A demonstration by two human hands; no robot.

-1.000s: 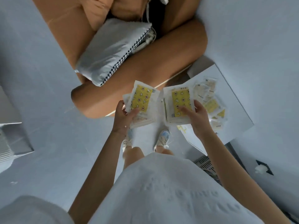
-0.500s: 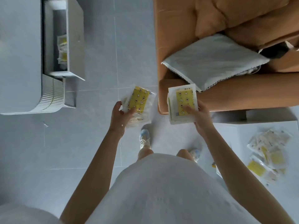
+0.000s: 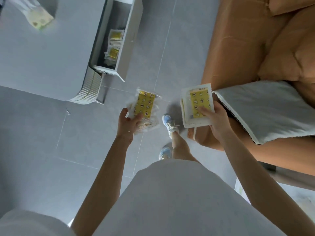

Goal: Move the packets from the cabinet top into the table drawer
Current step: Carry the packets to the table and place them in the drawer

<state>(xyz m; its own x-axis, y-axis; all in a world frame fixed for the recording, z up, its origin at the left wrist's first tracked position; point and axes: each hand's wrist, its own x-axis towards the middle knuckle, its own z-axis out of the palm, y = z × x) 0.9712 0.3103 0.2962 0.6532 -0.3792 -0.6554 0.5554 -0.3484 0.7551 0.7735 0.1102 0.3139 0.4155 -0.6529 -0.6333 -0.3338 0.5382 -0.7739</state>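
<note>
My left hand point(image 3: 127, 124) grips a small stack of clear packets with yellow patterned inserts point(image 3: 144, 104), held above the grey floor. My right hand point(image 3: 215, 119) holds a second stack of the same yellow packets point(image 3: 198, 103), thumb pressed on the top one. The white table point(image 3: 42, 53) fills the upper left. Its drawer point(image 3: 131, 40) stands pulled open, with several packets point(image 3: 114, 46) lying inside. The drawer lies up and to the left of my left hand. The cabinet top is out of view.
An orange sofa point(image 3: 238, 48) with a white cushion point(image 3: 265, 108) stands at the right, close to my right hand. A clear bag with something yellowish point(image 3: 36, 16) lies on the table. Grey tiled floor point(image 3: 153, 48) runs between table and sofa. My feet point(image 3: 167, 123) stand below the packets.
The view has swung left, away from the cabinet top, which has left the frame. The table and open drawer have come nearer. Both hands keep hold of their packets.
</note>
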